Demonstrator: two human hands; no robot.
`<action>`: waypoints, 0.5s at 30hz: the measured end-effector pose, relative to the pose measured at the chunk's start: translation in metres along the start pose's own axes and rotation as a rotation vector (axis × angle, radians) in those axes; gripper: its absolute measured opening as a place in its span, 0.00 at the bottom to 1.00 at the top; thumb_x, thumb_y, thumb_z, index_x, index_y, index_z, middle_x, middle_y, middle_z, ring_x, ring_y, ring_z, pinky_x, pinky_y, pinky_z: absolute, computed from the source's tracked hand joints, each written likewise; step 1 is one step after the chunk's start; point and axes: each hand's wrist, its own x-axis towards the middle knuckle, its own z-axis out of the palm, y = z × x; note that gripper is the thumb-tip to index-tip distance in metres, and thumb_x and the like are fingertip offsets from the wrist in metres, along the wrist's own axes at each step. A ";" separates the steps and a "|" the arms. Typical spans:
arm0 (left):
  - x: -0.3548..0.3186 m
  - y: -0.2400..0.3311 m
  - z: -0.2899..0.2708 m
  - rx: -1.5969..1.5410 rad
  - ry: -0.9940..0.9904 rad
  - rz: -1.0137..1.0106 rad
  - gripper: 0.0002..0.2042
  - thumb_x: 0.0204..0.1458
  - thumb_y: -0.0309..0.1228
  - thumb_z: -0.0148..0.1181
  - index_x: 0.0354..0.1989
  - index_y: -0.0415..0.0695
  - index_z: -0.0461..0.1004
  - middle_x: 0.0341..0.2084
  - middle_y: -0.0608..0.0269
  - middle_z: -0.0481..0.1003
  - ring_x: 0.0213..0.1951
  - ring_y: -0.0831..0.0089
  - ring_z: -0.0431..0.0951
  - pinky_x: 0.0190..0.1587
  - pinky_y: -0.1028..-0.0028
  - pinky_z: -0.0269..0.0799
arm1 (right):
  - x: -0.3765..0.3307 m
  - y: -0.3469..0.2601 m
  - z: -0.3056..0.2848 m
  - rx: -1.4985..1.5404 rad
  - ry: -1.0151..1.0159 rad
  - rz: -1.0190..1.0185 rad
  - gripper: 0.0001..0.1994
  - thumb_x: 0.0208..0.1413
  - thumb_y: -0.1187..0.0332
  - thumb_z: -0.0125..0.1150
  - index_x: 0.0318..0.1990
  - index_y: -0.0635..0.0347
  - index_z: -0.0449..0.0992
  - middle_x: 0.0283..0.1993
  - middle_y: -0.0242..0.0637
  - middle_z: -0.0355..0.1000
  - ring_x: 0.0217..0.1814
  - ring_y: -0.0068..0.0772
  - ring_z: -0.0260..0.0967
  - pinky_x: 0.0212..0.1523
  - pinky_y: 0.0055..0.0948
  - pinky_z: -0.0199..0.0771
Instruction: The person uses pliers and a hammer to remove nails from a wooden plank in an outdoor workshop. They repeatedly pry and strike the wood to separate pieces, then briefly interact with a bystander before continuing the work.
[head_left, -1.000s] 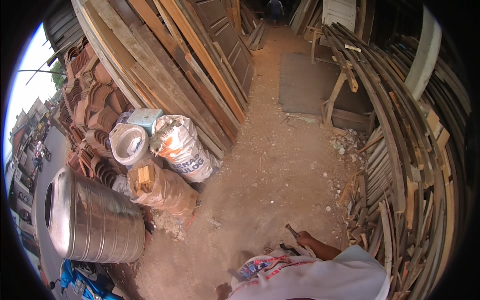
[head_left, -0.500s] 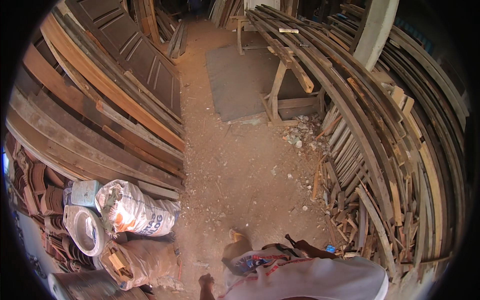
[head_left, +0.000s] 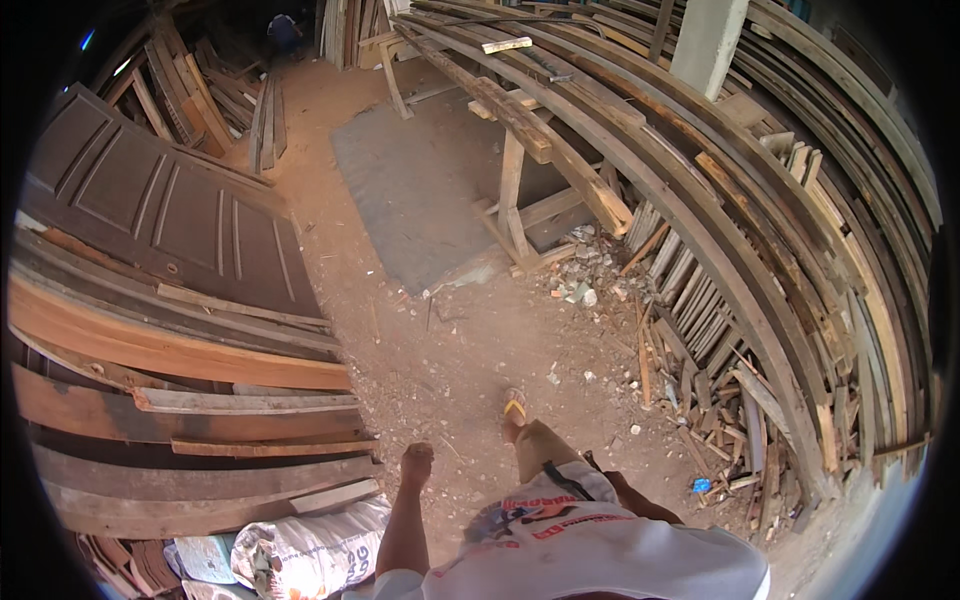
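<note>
My left hand (head_left: 417, 463) hangs out ahead of my left side with its fingers curled in, and nothing shows in it. Bare dirt lies below it, and the stacked planks on the left are the nearest things. Of my right hand (head_left: 596, 468) only a dark, small part shows beyond the white shirt (head_left: 620, 550); its fingers cannot be made out. A short dark strip (head_left: 562, 480) crosses the shirt's front edge beside it, and I cannot tell what it is. One foot in a yellow-strapped flip-flop (head_left: 514, 408) is forward on the ground.
Long boards (head_left: 180, 340) and a brown panelled door (head_left: 150, 215) line the left. A white printed sack (head_left: 315, 550) lies at lower left. Long timbers (head_left: 640, 150) rest on a wooden trestle (head_left: 512, 190) at right, above scrap wood and rubble (head_left: 580, 285). A person (head_left: 284, 33) is far off.
My view has turned left and moved forward. My left hand has swung up and ahead, and a foot has stepped out. The sacks have slid toward the lower edge, and the toilet bowl has left view.
</note>
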 end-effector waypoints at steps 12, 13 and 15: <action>0.147 0.042 -0.076 -0.099 -0.046 -0.503 0.21 0.61 0.41 0.62 0.53 0.34 0.76 0.31 0.54 0.81 0.29 0.64 0.83 0.31 0.67 0.79 | 0.248 -0.118 -0.246 0.268 0.198 0.013 0.11 0.56 0.67 0.62 0.43 0.62 0.81 0.34 0.48 0.81 0.38 0.46 0.81 0.40 0.44 0.83; 0.166 0.046 -0.085 -0.065 -0.047 -0.471 0.22 0.61 0.42 0.62 0.52 0.33 0.76 0.31 0.53 0.81 0.29 0.63 0.83 0.31 0.66 0.79 | 0.272 -0.132 -0.267 0.265 0.303 -0.021 0.10 0.58 0.71 0.58 0.44 0.62 0.81 0.29 0.43 0.80 0.29 0.35 0.81 0.30 0.39 0.83; 0.199 0.054 -0.111 0.012 -0.050 -0.390 0.23 0.60 0.44 0.62 0.50 0.32 0.77 0.31 0.50 0.82 0.29 0.61 0.84 0.32 0.64 0.80 | 0.306 -0.195 -0.330 0.720 0.260 0.230 0.10 0.58 0.73 0.58 0.46 0.63 0.79 0.29 0.42 0.79 0.27 0.35 0.79 0.29 0.38 0.81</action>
